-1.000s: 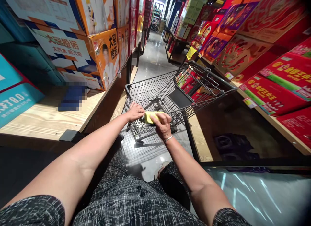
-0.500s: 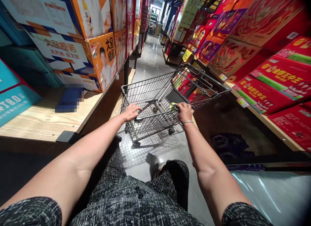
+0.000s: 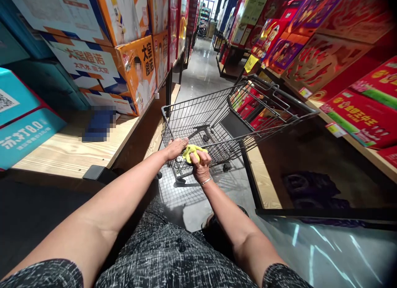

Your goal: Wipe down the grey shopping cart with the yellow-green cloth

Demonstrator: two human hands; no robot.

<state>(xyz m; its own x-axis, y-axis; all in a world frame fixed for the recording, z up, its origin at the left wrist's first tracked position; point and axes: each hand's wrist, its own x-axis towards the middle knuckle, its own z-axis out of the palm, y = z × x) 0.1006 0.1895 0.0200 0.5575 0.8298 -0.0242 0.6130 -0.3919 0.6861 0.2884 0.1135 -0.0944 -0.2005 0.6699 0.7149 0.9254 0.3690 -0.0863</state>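
Observation:
A black wire shopping cart [image 3: 217,110] stands in the aisle in front of me. My left hand [image 3: 176,148] grips the left part of its handle bar. My right hand [image 3: 201,163] is closed on a crumpled yellow cloth [image 3: 192,151] and presses it against the handle bar, right beside my left hand. A thin bracelet sits on my right wrist.
A wooden shelf [image 3: 62,151] on the left carries orange and white cartons [image 3: 124,69] and teal boxes [image 3: 21,122]. Red gift boxes [image 3: 356,110] fill the shelves on the right. A low dark shelf edge [image 3: 310,211] runs at lower right. The glossy aisle floor [image 3: 198,73] stretches ahead.
My right hand slid with the yellow cloth from the right end of the handle bar back toward the left, ending next to my left hand. The left hand stayed on the bar.

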